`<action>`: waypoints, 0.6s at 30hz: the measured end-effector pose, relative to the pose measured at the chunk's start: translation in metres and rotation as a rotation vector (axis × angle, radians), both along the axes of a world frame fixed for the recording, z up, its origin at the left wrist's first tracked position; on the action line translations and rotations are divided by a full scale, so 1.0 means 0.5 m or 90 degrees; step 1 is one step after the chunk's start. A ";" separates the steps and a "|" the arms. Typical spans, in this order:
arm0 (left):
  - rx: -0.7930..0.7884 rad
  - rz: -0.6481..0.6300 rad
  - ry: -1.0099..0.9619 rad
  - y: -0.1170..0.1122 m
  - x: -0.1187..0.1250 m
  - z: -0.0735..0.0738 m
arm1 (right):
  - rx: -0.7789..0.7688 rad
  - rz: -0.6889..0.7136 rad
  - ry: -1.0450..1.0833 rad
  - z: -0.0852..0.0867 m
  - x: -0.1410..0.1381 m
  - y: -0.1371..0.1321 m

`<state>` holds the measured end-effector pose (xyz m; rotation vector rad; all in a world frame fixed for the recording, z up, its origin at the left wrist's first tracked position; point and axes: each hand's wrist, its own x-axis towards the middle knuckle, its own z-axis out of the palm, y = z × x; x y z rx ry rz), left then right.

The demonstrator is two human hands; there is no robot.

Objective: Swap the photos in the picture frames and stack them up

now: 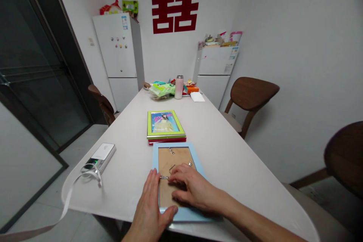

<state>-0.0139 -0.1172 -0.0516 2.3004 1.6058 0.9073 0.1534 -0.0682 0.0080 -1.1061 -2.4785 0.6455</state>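
Note:
A light blue picture frame (198,162) lies face down at the near end of the table, its brown backing board (178,154) showing. Small metal clips sit at the edges of the board, among them a top clip (171,151), a right clip (190,163) and a left clip (163,177). Flat along the frame's left side rests my left hand (151,202), fingers stretched and thumb over the bottom border. My right hand (193,189) is over the board with bent fingers, fingertips at the left clip and thumb apart. A thin metal hanger (172,168) shows beside its fingers.
Beyond the blue frame, a green picture frame (166,135) lies on a red one (167,141). A white device (103,153) with a strap (66,204) sits at left. A pink bottle (179,87) and snack bags (163,90) stand at the far end. Chairs (252,92) flank the table.

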 end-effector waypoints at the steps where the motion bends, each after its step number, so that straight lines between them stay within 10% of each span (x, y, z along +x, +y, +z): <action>1: -0.002 0.004 -0.003 0.001 0.001 -0.002 | 0.006 -0.016 -0.001 0.000 -0.010 0.007; 9: -0.014 0.029 -0.007 0.004 0.008 -0.007 | 0.111 -0.124 -0.067 -0.043 -0.086 0.050; 18: 0.007 0.045 -0.005 0.031 0.015 -0.012 | 0.146 -0.277 -0.100 -0.056 -0.030 0.134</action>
